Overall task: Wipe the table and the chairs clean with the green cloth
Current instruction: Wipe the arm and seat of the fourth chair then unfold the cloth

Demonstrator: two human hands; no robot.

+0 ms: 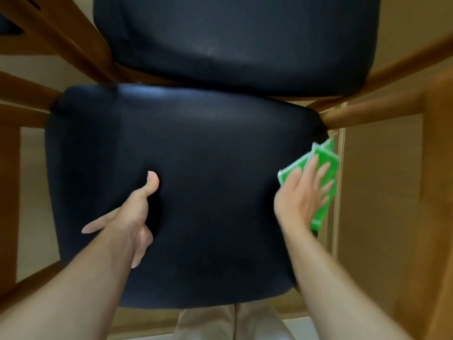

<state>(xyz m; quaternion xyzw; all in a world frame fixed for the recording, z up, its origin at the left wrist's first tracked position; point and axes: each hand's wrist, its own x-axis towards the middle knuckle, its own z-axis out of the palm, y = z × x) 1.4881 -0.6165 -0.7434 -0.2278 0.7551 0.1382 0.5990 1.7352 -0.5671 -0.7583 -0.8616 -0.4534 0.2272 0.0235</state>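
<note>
I look straight down on a wooden chair with a black padded seat (pixel 196 192) and a black padded backrest (pixel 232 40). My right hand (pixel 302 192) lies flat, fingers spread, on the folded green cloth (pixel 328 165), pressing it against the seat's right edge. The cloth hangs partly past that edge. My left hand (pixel 130 217) rests on the seat left of centre, thumb pointing up, fingers loosely apart, holding nothing.
Wooden armrests run along both sides, the left armrest (pixel 22 94) and the right armrest (pixel 372 111). A tall wooden surface (pixel 438 192) stands close on the right. Beige floor (pixel 36 192) shows around the chair. My light trousers (pixel 232 322) appear below the seat's front edge.
</note>
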